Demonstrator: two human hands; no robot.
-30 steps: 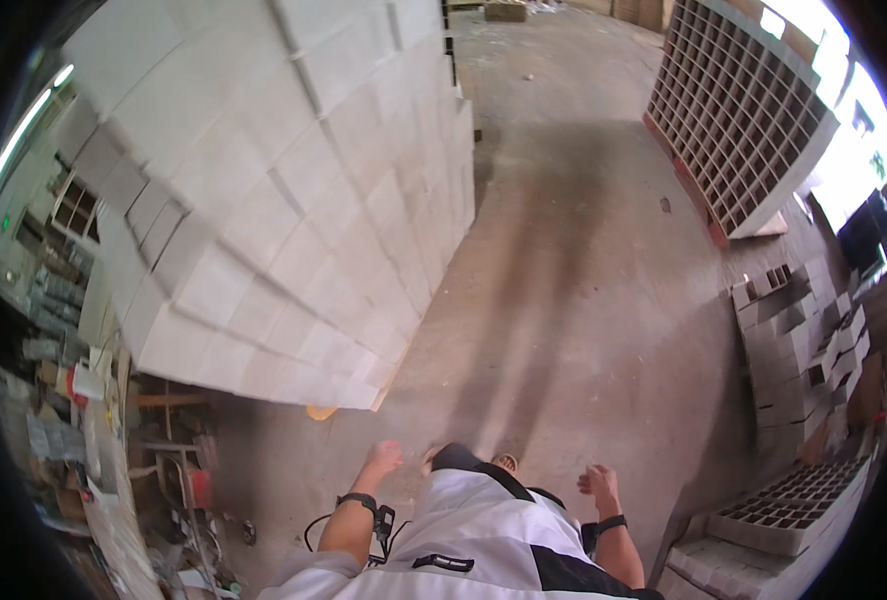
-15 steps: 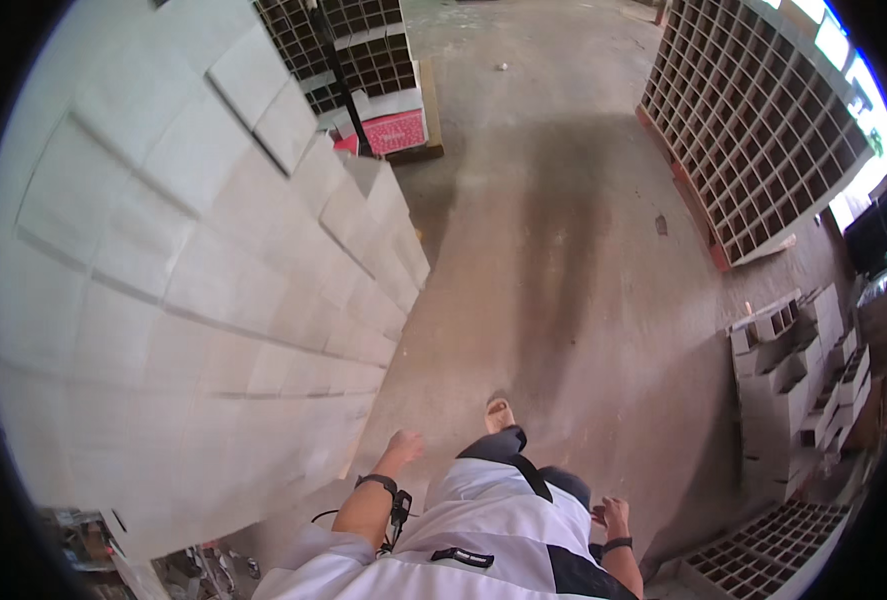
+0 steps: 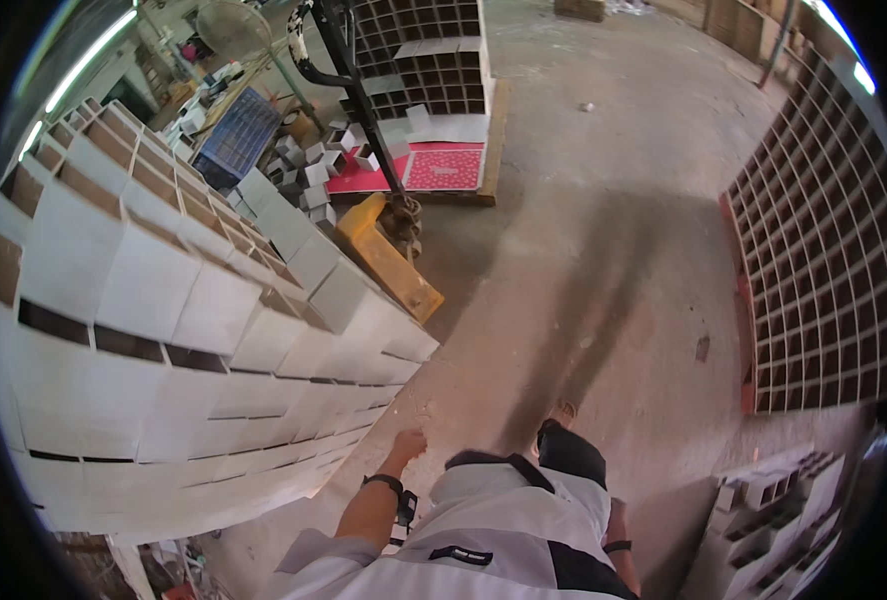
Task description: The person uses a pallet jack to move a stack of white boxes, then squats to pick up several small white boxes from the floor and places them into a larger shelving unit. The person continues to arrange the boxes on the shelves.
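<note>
My left hand [image 3: 409, 444] hangs at my side with its fingers loosely bent, and nothing shows in it. It is nearest the lower edge of a tall stack of white boxes [image 3: 143, 290] on my left, apart from it. A black strap with a small device sits on that forearm. My right hand [image 3: 617, 516] hangs by my right hip, partly behind my shirt, so its fingers are hidden. A dark band circles that wrist. One of my feet [image 3: 565, 408] shows ahead on the concrete floor.
A yellow pallet jack [image 3: 388, 262] with a black handle stands beyond the stack. Behind it are gridded boxes [image 3: 448, 75] on a pallet with a pink patterned sheet [image 3: 445, 170]. Right stand a tall gridded stack [image 3: 823, 240] and lower grey boxes [image 3: 763, 520].
I have moved along the floor and my view has tilted up and left. The pallet jack and the tops of the white stack now show. My right hand has slipped partly behind my shirt.
</note>
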